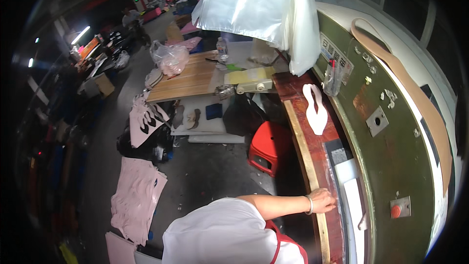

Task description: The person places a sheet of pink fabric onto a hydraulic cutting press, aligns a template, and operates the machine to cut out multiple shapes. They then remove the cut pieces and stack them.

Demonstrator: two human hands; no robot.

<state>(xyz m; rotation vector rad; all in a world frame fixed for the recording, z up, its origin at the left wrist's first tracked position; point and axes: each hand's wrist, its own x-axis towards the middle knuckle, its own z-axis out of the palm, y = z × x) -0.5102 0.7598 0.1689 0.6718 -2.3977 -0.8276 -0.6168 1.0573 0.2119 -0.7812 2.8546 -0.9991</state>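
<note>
A clear plastic sheet [337, 186] lies along the red-brown table [305, 117] of a green machine [391, 132], and one of the hands [323, 200] rests on its near edge, fingers curled flat; whether it grips is unclear. The other hand is out of sight. Farther along lies one white sole-shaped cutout [315, 107]. Left, on the floor, stand one red stool [268, 149] and two stacks of pale pink sheets [137, 198].
</note>
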